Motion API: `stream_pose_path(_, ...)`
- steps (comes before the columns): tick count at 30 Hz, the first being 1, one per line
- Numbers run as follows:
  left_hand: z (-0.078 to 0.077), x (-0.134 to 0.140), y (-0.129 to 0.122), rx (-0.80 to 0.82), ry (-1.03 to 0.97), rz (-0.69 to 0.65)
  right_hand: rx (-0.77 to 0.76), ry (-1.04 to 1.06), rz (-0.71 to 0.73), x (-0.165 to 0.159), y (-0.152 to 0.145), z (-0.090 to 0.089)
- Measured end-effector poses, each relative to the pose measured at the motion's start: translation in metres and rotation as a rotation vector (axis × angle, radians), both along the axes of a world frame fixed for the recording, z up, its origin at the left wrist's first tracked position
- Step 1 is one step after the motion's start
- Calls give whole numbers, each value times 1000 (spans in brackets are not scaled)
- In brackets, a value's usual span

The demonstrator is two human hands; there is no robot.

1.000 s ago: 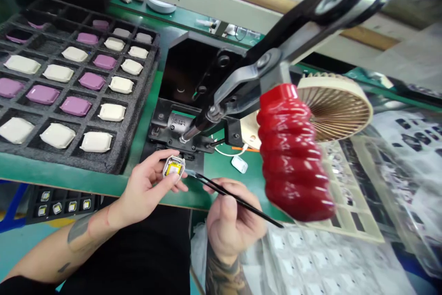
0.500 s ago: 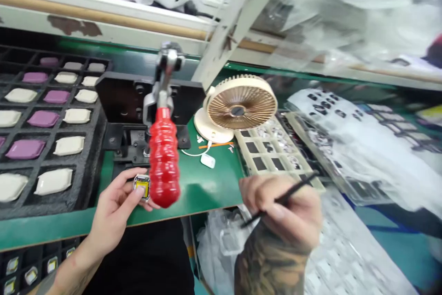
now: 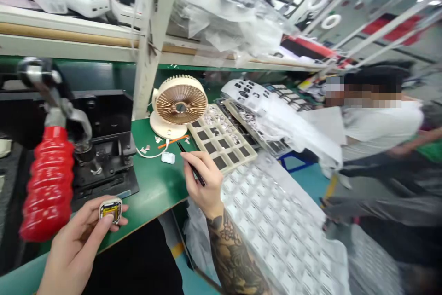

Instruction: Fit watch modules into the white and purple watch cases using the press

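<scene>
Between the thumb and fingers of my left hand (image 3: 81, 242) is a small square watch case (image 3: 116, 206), its open side facing up with yellow parts inside. The thumb rests over its lower edge. My right hand (image 3: 205, 184) grips slim black tweezers (image 3: 196, 175) whose tips point up and away, above the green table (image 3: 155, 189). Just beyond those tips lie an orange strip (image 3: 177, 141) and small white scraps (image 3: 158, 139). A small white box-shaped piece (image 3: 168, 158) lies left of my right hand.
A press with a red handle (image 3: 48, 184) stands at left. Behind the tweezers is a cream fan (image 3: 180, 101). To its right sits a compartment tray (image 3: 226, 169) with dark squares and small parts. White moulded trays (image 3: 276, 226) lie at right; a person (image 3: 376, 124) sits beyond.
My view has swung right. My right hand has moved from the near edge forward over the table, with the tweezers now pointing away. The left hand still holds the watch case.
</scene>
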State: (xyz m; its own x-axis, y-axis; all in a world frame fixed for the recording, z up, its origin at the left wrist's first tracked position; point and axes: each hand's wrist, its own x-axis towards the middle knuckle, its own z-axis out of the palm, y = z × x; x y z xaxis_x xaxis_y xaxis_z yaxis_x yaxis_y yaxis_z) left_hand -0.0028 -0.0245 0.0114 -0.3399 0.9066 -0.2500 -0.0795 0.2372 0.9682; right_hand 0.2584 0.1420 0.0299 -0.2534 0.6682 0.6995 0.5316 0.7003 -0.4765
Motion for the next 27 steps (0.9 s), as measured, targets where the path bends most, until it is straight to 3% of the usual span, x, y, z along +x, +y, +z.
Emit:
stream_pose_path(3, -11, 1, 2, 0, 81, -106, -126, -121, -120, 31, -7, -21)
stream_pose_path(5, -23, -1, 3, 45, 152, -172, -204, -308, -119, 43, -12, -28)
stream_pose_path(7, -34, -5, 4, 90, 221, -202, -250, -438, -89, 49, -16, -28)
stream_pose_path(10, -44, -9, 3, 116, 263, -170, -238, -379, -112, 57, -7, -12)
stream_pose_path(13, -46, -11, 2, 107, 238, -160, -201, -374, -284, 74, 40, 15)
stream_pose_path(16, -43, -8, 1, 86, 198, -179, -245, -439, -384, 95, 116, 32)
stream_pose_path(20, -32, -1, 1, 26, 139, -154, -400, -550, -365, 109, 202, 28)
stream_pose_path(23, -24, 4, 1, 1, 104, -124, -457, -598, -358, 110, 228, 12)
stream_pose_path(27, -25, 3, 1, -18, 104, -144, -418, -572, -421, 114, 230, -1)
